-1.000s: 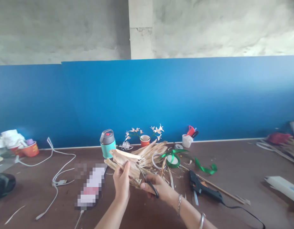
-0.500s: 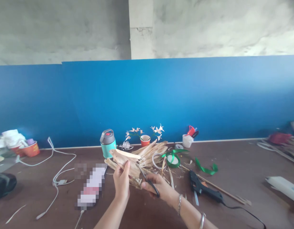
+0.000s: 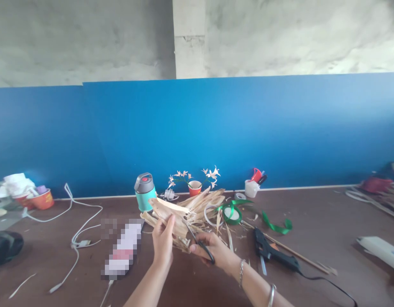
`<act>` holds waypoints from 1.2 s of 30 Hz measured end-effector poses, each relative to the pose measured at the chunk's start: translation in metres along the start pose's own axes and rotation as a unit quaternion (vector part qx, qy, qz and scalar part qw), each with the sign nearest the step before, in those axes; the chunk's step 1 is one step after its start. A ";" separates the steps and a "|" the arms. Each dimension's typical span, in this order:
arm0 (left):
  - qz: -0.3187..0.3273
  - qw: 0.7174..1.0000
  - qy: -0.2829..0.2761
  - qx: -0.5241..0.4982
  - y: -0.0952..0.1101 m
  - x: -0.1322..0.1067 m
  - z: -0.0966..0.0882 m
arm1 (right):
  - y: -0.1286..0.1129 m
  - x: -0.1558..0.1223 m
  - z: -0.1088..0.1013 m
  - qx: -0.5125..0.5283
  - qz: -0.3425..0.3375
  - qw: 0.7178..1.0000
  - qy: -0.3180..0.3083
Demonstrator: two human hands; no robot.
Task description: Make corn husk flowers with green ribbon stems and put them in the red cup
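Observation:
My left hand [image 3: 163, 241] pinches a pale dried corn husk [image 3: 171, 211] between thumb and fingers, holding it above the table. In my right hand [image 3: 212, 249] is a pair of scissors [image 3: 204, 247] with dark handles, its blades pointing up and left at the husk's right edge. Whether the blades are cutting through the husk I cannot tell. Behind both hands lies a loose pile of dried husks [image 3: 212, 198], partly covered by the held piece. A roll of green ribbon [image 3: 232, 214] sits right of the pile.
A black glue gun [image 3: 273, 251] and a thin stick [image 3: 299, 254] lie to the right. On the left are a phone [image 3: 124, 251] and white cables [image 3: 77, 230]. A teal flask [image 3: 145, 198], an orange cup [image 3: 194, 189] with husk flowers and a white cup [image 3: 252, 189] stand by the blue partition.
Almost nothing differs. The held husk and both hands stay in nearly the same place, with the whole view shifted very slightly.

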State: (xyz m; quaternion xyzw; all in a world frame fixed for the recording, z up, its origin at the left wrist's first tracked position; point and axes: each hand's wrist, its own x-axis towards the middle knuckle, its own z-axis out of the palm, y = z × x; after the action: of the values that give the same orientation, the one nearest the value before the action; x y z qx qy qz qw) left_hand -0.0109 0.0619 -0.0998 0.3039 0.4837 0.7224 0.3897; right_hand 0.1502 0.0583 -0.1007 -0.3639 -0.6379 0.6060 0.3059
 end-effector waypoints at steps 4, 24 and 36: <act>-0.002 1.000 -0.004 -0.004 0.000 0.001 -0.001 | -0.001 0.000 0.000 0.001 0.006 1.000 0.001; -0.001 1.000 -0.019 0.000 0.003 0.001 0.001 | -0.003 -0.001 0.001 0.002 -0.005 1.000 -0.001; 0.005 0.999 -0.043 0.001 0.007 0.002 0.000 | -0.002 -0.001 -0.001 0.000 0.013 1.000 0.001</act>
State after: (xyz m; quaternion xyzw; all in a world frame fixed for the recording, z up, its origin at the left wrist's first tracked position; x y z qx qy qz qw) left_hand -0.0141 0.0617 -0.0934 0.3375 0.4655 0.7103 0.4060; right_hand 0.1512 0.0582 -0.0990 -0.3728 -0.6324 0.6097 0.2990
